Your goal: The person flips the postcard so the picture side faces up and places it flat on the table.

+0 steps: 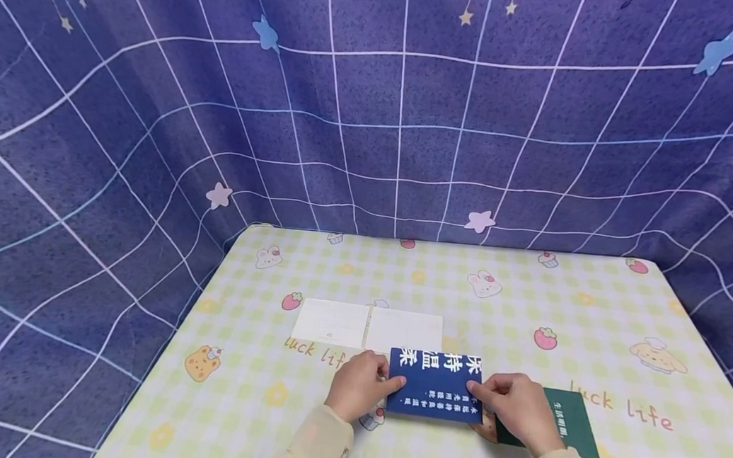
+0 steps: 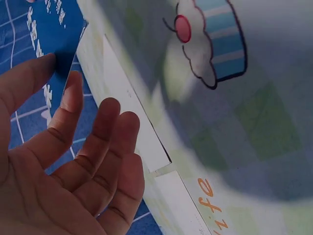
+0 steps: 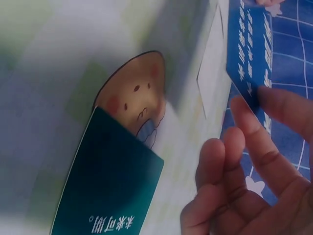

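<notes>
A dark blue card (image 1: 435, 390) with white Chinese characters is held up above the table, its text upside down in the head view. My left hand (image 1: 360, 386) pinches its left edge between thumb and index finger, the other fingers loosely bent behind, as the left wrist view shows. At the opposite edge, my right hand (image 1: 520, 408) pinches the card the same way. Beneath the right hand lies a dark green card (image 1: 576, 422) with white characters, partly covered by that hand in the head view.
Two white cards, one on the left (image 1: 331, 322) and one on the right (image 1: 405, 331), lie side by side beyond the hands. A checked tablecloth (image 1: 241, 383) with cartoon prints covers the table. A blue grid-patterned curtain (image 1: 359, 150) hangs behind and at the sides.
</notes>
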Demonstrator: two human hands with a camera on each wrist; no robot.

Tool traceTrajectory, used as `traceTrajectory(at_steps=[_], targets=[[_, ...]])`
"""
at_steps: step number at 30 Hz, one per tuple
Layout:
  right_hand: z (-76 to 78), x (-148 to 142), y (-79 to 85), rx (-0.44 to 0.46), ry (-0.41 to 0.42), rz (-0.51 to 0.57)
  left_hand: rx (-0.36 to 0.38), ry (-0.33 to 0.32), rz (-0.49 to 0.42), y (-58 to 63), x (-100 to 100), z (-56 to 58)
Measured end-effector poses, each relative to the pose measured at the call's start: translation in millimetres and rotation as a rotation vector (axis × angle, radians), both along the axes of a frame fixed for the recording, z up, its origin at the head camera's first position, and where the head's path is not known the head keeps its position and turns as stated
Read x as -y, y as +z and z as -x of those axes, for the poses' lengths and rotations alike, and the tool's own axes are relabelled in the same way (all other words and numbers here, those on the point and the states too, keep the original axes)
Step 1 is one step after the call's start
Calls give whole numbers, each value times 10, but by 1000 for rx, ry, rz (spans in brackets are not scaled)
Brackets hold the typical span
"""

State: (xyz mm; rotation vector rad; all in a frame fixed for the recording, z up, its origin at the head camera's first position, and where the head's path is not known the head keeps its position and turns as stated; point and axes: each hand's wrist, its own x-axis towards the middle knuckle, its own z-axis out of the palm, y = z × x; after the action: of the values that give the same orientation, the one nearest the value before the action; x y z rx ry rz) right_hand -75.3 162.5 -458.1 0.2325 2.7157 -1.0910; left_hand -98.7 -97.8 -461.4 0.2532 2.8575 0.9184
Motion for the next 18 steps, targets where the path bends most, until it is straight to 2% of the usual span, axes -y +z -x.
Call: traceTrajectory(at_steps=[4,13,18], targets=[[-26,-25,-24,26,31,-44,-2,-7,55,-44,-31,-27],[-75,-39,-71,40,60,-109,-87,-56,181,-80,-104,-92],[-92,-26,-95,52,54,-142,-110,-58,255,-120,-151,-91]])
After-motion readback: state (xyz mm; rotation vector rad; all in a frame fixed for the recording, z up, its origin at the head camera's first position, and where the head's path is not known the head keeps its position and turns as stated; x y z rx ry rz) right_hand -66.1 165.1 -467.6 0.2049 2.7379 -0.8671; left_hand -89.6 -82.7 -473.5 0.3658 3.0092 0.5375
